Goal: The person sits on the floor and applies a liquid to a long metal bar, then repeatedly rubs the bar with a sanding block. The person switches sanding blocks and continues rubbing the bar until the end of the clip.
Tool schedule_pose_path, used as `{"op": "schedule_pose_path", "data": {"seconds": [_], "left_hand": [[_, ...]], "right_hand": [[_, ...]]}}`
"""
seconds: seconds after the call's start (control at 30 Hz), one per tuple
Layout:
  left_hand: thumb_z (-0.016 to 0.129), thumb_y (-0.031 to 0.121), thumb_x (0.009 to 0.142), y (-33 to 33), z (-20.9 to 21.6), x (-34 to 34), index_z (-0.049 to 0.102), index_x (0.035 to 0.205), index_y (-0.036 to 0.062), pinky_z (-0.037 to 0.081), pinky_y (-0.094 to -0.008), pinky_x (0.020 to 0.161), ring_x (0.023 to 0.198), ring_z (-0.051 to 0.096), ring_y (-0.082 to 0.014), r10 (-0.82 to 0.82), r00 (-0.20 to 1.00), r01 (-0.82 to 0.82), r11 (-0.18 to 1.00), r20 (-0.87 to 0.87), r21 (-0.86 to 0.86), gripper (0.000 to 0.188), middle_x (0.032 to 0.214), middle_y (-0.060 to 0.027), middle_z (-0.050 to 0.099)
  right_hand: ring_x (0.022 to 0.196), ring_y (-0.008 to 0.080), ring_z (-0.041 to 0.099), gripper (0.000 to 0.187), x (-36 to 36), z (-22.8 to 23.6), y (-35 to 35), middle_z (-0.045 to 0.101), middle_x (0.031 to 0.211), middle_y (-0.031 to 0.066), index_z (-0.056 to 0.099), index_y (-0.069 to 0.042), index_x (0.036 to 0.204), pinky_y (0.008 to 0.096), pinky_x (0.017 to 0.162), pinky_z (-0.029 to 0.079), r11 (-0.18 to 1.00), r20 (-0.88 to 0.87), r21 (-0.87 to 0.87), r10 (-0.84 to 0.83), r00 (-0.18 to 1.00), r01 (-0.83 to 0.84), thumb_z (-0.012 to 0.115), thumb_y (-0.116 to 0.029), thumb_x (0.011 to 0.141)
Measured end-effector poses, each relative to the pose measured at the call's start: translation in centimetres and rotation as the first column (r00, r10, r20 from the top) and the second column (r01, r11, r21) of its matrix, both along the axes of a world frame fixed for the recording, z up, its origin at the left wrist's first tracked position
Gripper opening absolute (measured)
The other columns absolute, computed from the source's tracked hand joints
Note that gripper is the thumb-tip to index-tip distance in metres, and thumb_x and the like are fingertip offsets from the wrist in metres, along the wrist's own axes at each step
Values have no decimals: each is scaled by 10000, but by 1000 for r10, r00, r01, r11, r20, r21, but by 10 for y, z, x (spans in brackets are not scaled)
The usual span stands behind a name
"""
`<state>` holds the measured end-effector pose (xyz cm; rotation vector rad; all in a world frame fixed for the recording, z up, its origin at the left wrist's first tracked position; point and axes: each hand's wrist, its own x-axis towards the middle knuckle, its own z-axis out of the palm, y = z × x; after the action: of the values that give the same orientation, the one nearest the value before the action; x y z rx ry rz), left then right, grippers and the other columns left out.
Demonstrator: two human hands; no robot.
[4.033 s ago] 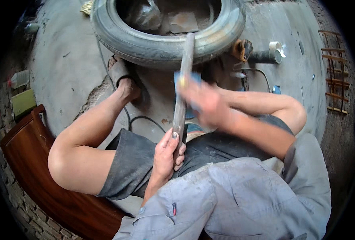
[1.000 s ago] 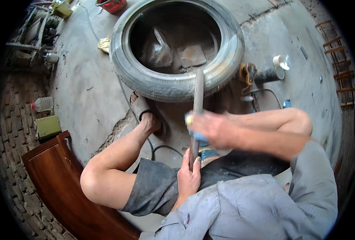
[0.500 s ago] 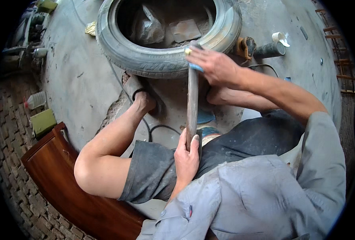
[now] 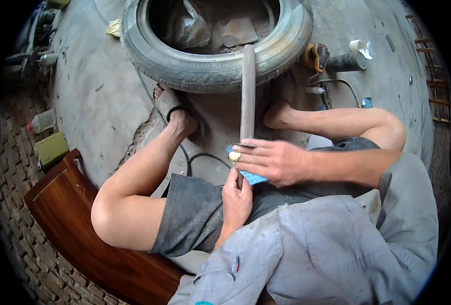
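Note:
A long grey-brown wooden stick (image 4: 248, 96) reaches from my lap to the tyre (image 4: 184, 66), its far end over the tyre's near wall. My left hand (image 4: 236, 202) is closed round the stick's near end. Just above it, my right hand (image 4: 273, 161) lies across the stick, fingers pressed together over a folded blue abrasive sheet (image 4: 253, 178) that wraps against the wood. A yellow band (image 4: 234, 156) sits on a finger of my right hand. The part of the sheet beneath the fingers is hidden.
Inside the tyre lie a clear plastic bag (image 4: 195, 31) and a flat tile piece (image 4: 237, 31). An orange power tool (image 4: 317, 56), a dark cylinder (image 4: 347, 62) and a white roll (image 4: 358, 47) lie right. A brown wooden panel (image 4: 98, 234) and a plastic bottle (image 4: 43, 121) are left.
My right hand has slid with the blue sheet from the stick's far end down to near my left hand. The left hand keeps its hold on the near end.

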<state>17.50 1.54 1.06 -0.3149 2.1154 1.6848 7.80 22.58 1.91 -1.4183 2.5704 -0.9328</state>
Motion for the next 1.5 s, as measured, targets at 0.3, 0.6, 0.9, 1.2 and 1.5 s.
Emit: {"op": "schedule_pose_path", "data": {"seconds": [0.3,0.6,0.9,1.2,1.5], "left_hand": [[620,290,1081,-1,39,-27,499,1518,98,318,-212,421,501,443,-58,31,853,-201,941,521,273,493,771,1,556],[584,284,1093,0,44,-34,516,1485,69,283,-197,424,505,409,-43,13,822,-253,904,569,344,453,762,9,512],[600,292,1084,4,36,-30,464,1549,64,318,-206,435,516,435,-60,-10,857,-184,928,515,325,535,765,-8,524],[598,290,1083,-3,37,-27,486,1514,83,312,-203,426,511,432,-58,17,823,-263,897,568,355,491,776,-2,527],[608,256,1085,3,34,-26,469,1544,55,335,-210,462,543,444,-54,-2,896,-126,958,444,257,519,776,-5,533]], "right_hand": [[1351,363,591,533,-39,-13,14,644,1356,194,660,8,1286,482,1134,510,976,-153,16,-213,965,218,695,-59,758],[1376,370,557,621,-78,-13,33,609,1394,232,603,34,1336,449,1170,468,905,-10,219,-371,929,364,713,-63,733],[1355,426,572,567,-136,-63,62,609,1423,263,626,31,1343,456,1110,501,854,-132,71,-504,854,515,684,-47,784],[1440,363,526,632,-50,-27,25,579,1486,212,611,-25,1388,529,1147,471,952,-102,115,-273,957,284,717,-61,765],[1430,409,483,488,-228,-106,36,573,1454,233,552,-5,1430,488,1216,373,871,-228,121,-443,867,477,620,-216,995]]}}
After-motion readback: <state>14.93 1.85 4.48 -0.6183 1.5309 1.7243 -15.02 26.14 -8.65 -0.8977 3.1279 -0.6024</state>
